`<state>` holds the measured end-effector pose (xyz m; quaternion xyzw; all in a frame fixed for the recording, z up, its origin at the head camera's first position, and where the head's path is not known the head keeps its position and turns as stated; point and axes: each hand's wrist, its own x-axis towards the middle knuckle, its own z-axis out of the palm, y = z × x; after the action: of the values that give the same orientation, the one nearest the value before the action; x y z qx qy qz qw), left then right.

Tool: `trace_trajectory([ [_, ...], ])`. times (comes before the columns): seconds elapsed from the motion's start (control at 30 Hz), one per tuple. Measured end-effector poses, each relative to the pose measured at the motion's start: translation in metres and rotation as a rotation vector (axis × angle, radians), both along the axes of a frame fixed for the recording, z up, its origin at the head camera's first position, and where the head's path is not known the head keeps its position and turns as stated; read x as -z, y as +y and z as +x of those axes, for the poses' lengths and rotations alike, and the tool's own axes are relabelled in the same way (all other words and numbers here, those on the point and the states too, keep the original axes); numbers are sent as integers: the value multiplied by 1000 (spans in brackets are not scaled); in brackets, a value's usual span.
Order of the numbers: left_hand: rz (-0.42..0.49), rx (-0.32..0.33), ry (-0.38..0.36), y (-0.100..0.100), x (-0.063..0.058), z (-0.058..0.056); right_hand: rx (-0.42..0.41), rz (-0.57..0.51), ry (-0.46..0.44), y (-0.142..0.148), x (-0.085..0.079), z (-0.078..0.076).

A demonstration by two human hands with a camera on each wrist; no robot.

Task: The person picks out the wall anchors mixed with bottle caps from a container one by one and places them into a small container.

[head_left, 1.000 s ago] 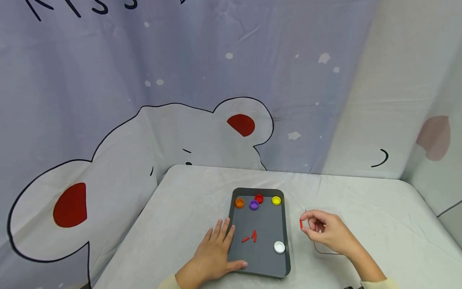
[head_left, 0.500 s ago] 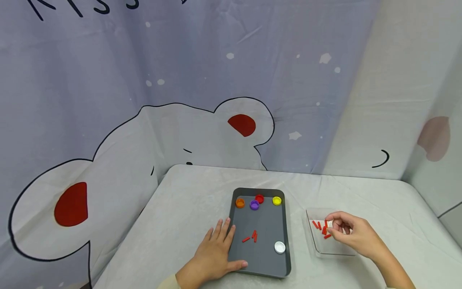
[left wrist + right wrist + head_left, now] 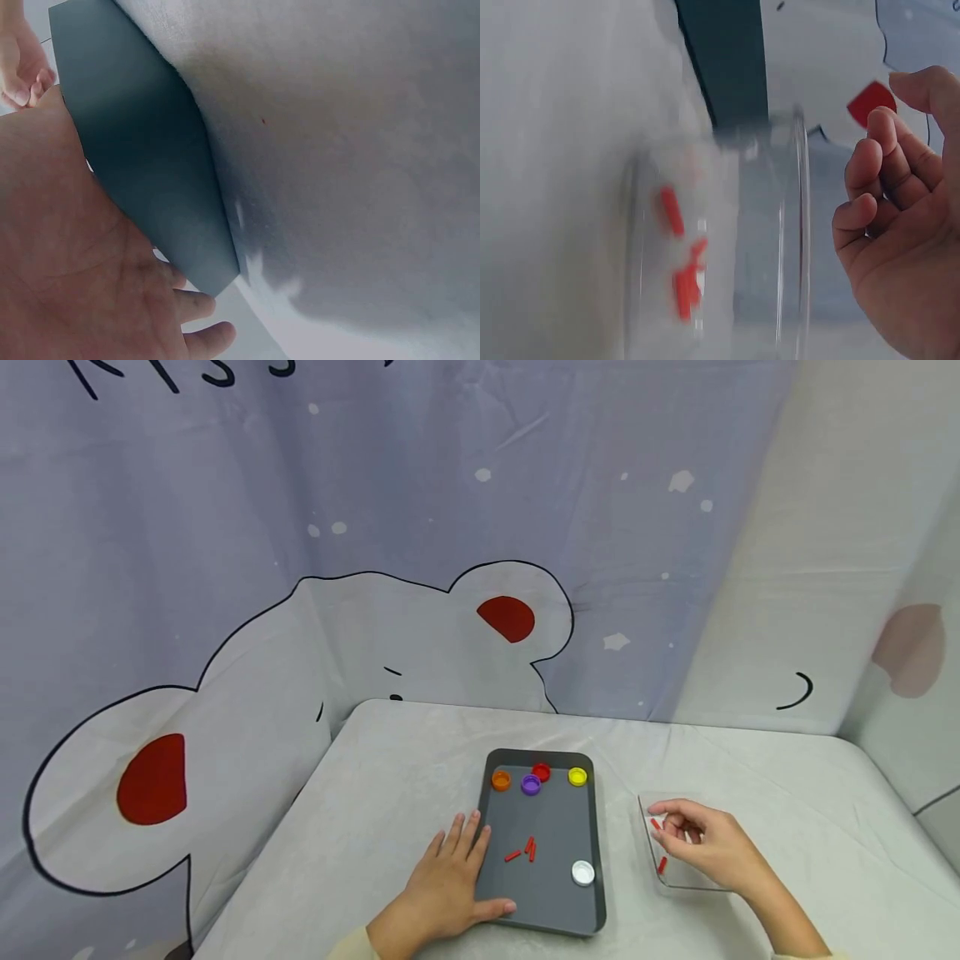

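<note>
While your left hand (image 3: 444,895) lies spread at eight o'clock on the tray (image 3: 542,897), your right hand (image 3: 701,843), loosely curled, holding nothing, hovers over the box (image 3: 681,877) at three o'clock. Sticks (image 3: 672,212) inside look light, stiff; pinch mid-length.

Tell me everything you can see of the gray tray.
The gray tray is a shallow, matte rectangle with rounded corners and a raised rim, its material uncertain. It lies flat on the white cloth, holding five round caps and three red sticks. The left hand lies along its left side, thumb over the rim.
</note>
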<state>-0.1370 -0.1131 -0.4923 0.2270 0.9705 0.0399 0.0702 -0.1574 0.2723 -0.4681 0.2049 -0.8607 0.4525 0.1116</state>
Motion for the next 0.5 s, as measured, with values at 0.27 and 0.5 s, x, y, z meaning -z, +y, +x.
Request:
trace_trajectory([
  [0.27, 18, 19, 12, -1, 2, -2, -129, 12, -6, -60, 5, -9],
  [0.5, -1, 1, -11, 0, 0, -1, -206, 37, -49, -92, 12, -16],
])
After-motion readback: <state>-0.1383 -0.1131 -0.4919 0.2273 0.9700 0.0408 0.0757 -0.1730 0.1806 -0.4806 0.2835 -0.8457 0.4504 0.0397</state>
